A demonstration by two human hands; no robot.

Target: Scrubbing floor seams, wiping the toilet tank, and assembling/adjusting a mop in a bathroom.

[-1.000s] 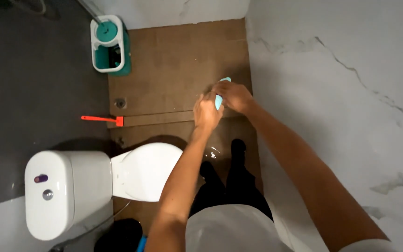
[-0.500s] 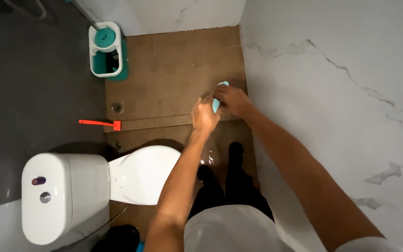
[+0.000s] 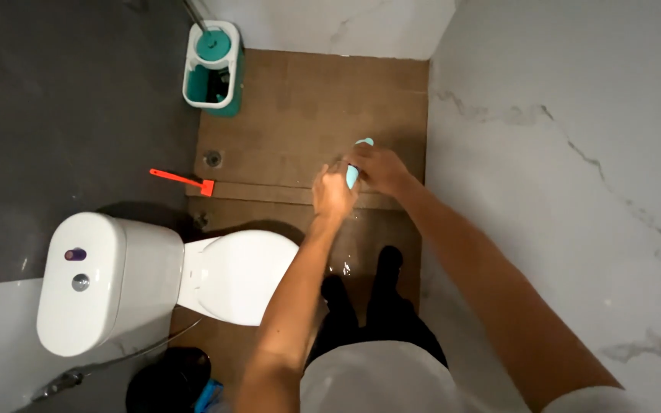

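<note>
Head view, both hands, left (image 3: 333, 193), right (image 3: 377, 168), still grip the teal bottle (image 3: 355, 163), unchanged.

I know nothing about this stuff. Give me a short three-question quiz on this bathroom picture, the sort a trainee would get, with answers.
1. True or false: the toilet lid is up.
2. Which colour is the small object that both hands grip? A red, B turquoise, C black.
3. Fill in: the orange scraper lies on the floor between the toilet and the mop ____.

Key: 1 false, the lid is down. 2 B; the left hand and right hand meet around it, with fingers hiding most of it. 3 bucket.
</note>
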